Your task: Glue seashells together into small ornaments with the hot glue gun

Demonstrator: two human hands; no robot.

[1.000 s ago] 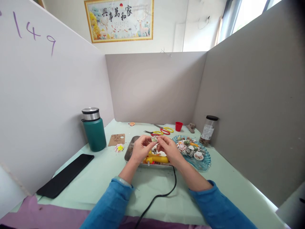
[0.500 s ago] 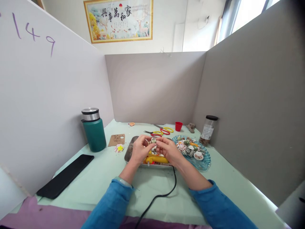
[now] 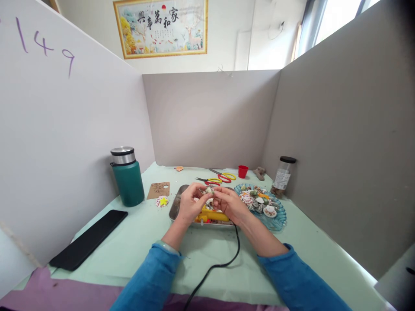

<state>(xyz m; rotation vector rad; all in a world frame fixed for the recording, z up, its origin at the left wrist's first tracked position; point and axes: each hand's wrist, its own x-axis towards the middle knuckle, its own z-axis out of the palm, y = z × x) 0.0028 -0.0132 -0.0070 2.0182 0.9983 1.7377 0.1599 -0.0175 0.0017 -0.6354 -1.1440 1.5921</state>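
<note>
My left hand [image 3: 192, 203] and my right hand [image 3: 229, 202] are close together above a metal tray [image 3: 175, 207]. Both sets of fingertips pinch a small, pale, greenish-mottled shell [image 3: 209, 190]. Its lower part is hidden behind my fingers. Under my hands, a yellow glue gun [image 3: 214, 215] lies across the tray among small mixed pieces, and a black cord [image 3: 223, 264] runs from it toward the near edge. Just right of my right hand, a blue scalloped plate [image 3: 279, 219] holds several shells, some patterned and some white.
Left stand a green flask [image 3: 129, 183] and a long black case [image 3: 89, 239]. A brown card [image 3: 158, 190] and a round piece with a yellow star [image 3: 162, 201] lie left of the tray. Behind are scissors [image 3: 223, 176], a red cup [image 3: 243, 171] and a lidded jar [image 3: 282, 177].
The shell has turned slightly between my fingertips, and the right fingers have shifted a little around it. Both hands remain in nearly the same place.
</note>
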